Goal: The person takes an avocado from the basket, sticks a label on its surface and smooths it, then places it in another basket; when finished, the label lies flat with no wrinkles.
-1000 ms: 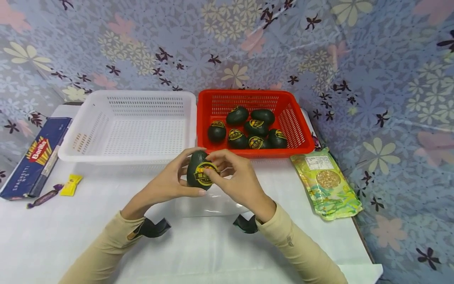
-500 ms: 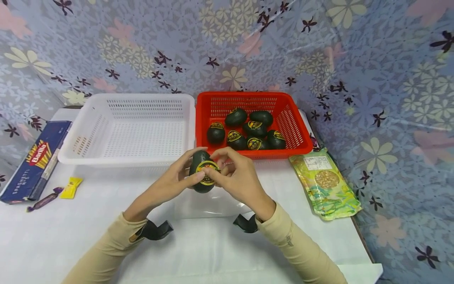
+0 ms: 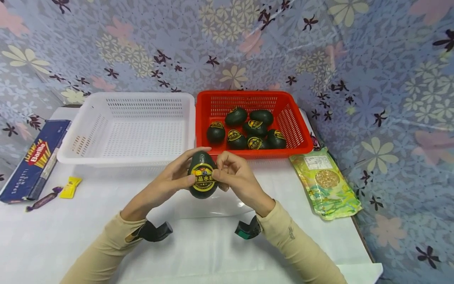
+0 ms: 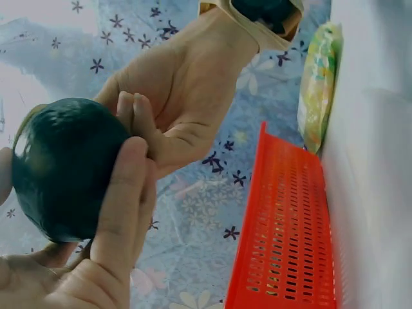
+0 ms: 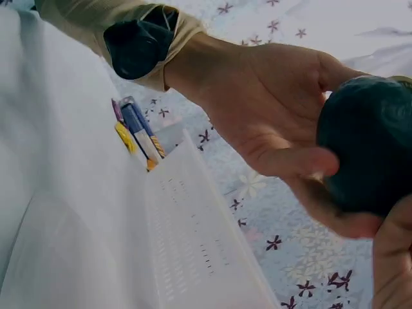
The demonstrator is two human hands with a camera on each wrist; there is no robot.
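A dark green avocado (image 3: 203, 157) with a round black and yellow label (image 3: 202, 179) is held up in front of the baskets. My left hand (image 3: 170, 179) grips it from the left, thumb on the label's left side and fingers behind. From the right, my right hand (image 3: 241, 179) has its fingers curled, with the thumb at the label's right edge. In the left wrist view, left-hand fingers (image 4: 119, 206) lie along the avocado (image 4: 71, 167), and the right hand's curled fingertips are right at its side. The right wrist view shows the avocado (image 5: 367, 141) against the left palm.
Behind stand a white basket (image 3: 129, 161) and a red basket (image 3: 255, 153) holding several labelled avocados (image 3: 236, 117). At left lie a spaghetti box (image 3: 35, 161) and two wrapped candies (image 3: 71, 187). A green bag (image 3: 328, 185) lies right; clear plastic (image 3: 221, 211) lies beneath the hands.
The avocado has turned so its label faces the camera more squarely, and sits slightly lower. The right thumb has moved from the label's middle to its right edge; the left thumb now rests on the label.
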